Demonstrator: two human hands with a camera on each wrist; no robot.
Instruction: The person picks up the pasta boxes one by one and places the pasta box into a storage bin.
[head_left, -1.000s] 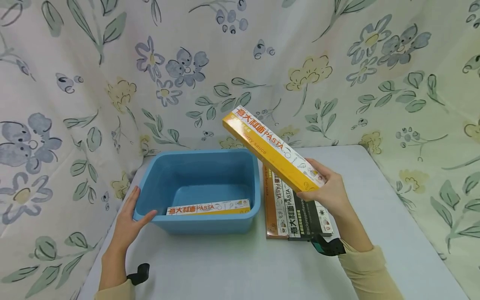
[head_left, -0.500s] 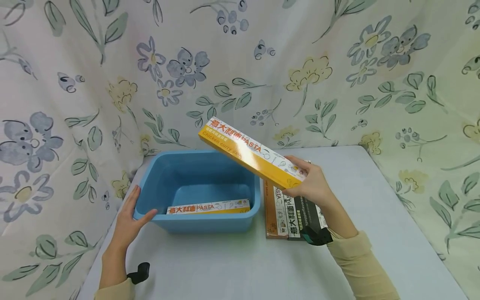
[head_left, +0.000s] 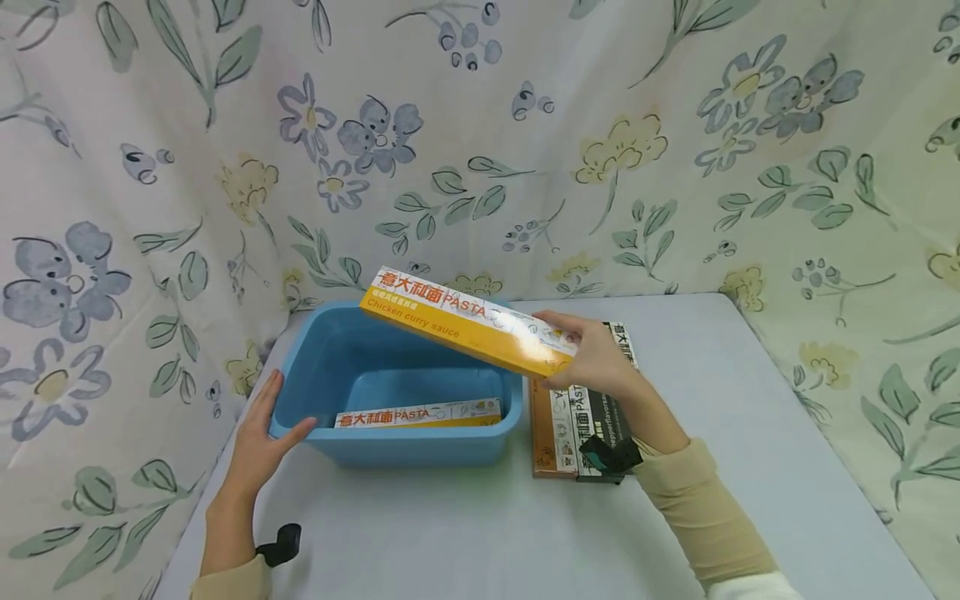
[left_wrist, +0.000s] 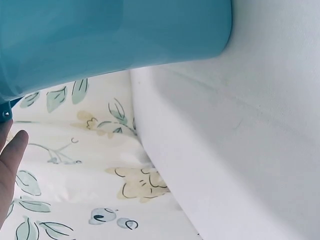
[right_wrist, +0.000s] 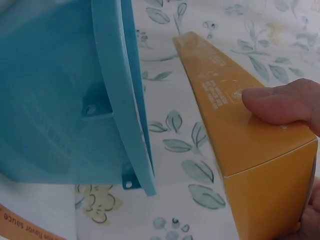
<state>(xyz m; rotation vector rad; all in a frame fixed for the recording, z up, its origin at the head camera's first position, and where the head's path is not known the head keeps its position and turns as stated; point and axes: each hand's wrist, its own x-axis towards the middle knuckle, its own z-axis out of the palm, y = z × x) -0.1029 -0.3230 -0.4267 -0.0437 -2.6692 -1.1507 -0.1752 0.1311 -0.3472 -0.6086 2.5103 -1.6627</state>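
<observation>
In the head view, my right hand (head_left: pixel 600 358) grips one end of a yellow-and-white pasta box (head_left: pixel 450 321) labelled Chicken curry sauce. The box slants over the right part of a blue plastic bin (head_left: pixel 408 454), its far end higher. Thumb and fingers hold it from opposite sides in the right wrist view, where its yellow face (right_wrist: pixel 225 100) shows beside the bin's rim. My left hand (head_left: pixel 255 446) rests spread at the bin's front left corner, thumb on the front rim, fingers along the left side. A similar pasta box (head_left: pixel 420 415) lies inside along the front wall.
Right of the bin, a brown pasta box (head_left: pixel 545 442) and a black pasta box (head_left: pixel 600 404) lie side by side on the white table (head_left: pixel 420 542), partly hidden by my right hand and wrist. A floral curtain (head_left: pixel 510 125) hangs behind and at both sides.
My right hand has carried the yellow pasta box left and lowered its far end, from above the brown and black boxes to over the bin. The left hand has stayed at the bin's corner.
</observation>
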